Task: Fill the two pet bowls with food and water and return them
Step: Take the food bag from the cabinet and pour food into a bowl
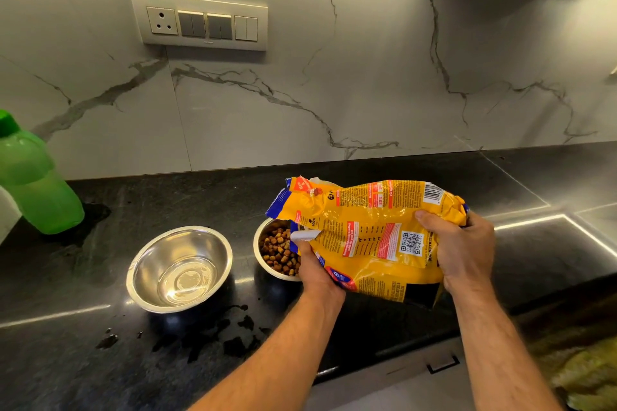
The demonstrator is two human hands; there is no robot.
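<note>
Both hands clamp the yellow food bag [370,237], left hand [315,269] near its mouth, right hand [462,248] at its base, over the kibble bowl [275,252] on the dark surface [100,277]. Tip gently; the water bowl [180,269] sits just beside.

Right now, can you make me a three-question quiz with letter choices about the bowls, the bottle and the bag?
1. Where is the green plastic bottle? A far left on the black counter B in the sink C in a hand
2. How many round steel bowls? A one B two C three
3. The yellow pet food bag is: A lying flat B hanging C held by both hands

A: it stands at the left edge.
B: water bowl, kibble bowl.
C: left hand and right hand grip it.
</note>
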